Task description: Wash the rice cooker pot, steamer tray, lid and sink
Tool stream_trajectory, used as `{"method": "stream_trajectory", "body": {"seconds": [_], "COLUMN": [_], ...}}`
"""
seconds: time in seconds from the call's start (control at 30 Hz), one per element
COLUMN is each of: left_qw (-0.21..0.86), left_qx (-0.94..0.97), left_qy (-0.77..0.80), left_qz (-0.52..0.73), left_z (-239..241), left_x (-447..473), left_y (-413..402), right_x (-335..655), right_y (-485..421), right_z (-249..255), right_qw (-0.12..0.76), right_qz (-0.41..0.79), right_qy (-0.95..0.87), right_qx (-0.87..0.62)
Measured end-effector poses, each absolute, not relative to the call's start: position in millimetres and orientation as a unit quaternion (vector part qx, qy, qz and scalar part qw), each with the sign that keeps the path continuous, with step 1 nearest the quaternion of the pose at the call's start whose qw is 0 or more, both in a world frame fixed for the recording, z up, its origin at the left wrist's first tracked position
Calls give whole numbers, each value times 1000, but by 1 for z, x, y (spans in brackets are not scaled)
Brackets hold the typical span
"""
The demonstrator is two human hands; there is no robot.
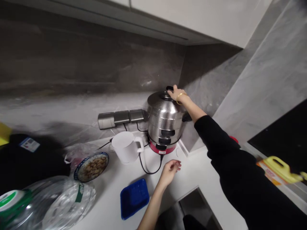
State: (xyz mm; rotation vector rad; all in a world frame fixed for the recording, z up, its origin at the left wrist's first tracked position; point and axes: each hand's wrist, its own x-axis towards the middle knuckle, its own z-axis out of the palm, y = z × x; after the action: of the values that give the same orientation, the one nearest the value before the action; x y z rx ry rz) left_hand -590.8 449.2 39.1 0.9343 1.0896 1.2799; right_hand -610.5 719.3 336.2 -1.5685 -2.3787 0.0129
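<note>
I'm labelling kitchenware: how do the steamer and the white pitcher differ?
The steamer is shiny metal; the pitcher is plain white. The steamer is taller and wider than the pitcher. The steamer has several black handles, the pitcher one white handle. The right hand is on the steamer's lid handle; neither hand touches the pitcher. Both stand upright.

White pitcher point(125, 150) is set on counter point(107, 195); socket strip point(122, 118) is mounted on wall point(72, 107) behind. Plate point(76, 174) is filled with food point(93, 167), left of pitcher. Green-capped bottle point(55, 207) is seen far left, blue tray point(134, 198) left of sink point(199, 206).
</note>
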Motion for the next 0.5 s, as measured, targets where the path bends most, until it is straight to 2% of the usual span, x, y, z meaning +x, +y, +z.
{"method": "stream_trajectory", "body": {"seconds": [0.07,0.13,0.2,0.27,0.4,0.5], "left_qw": [575,576,583,595,578,587], "left_qx": [402,404,404,401,452,576], "left_qy": [465,467,469,475,489,415], "left_qz": [540,536,526,509,472,390], "left_z": [45,46,40,29,12,20], "left_x": [-588,-584,-577,-563,-508,-442], "left_y": [447,445,447,453,462,446], "right_x": [-606,-588,-553,-504,-370,-250], "right_y": [712,692,659,621,559,522], "right_z": [331,311,271,215,88,23], "right_qw": [190,293,410,487,530,491], "right_qz": [73,90,64,60,155,160], "right_qy": [-834,-832,-819,-802,-635,-410], "right_qx": [-513,-462,-397,-342,-540,-752]}}
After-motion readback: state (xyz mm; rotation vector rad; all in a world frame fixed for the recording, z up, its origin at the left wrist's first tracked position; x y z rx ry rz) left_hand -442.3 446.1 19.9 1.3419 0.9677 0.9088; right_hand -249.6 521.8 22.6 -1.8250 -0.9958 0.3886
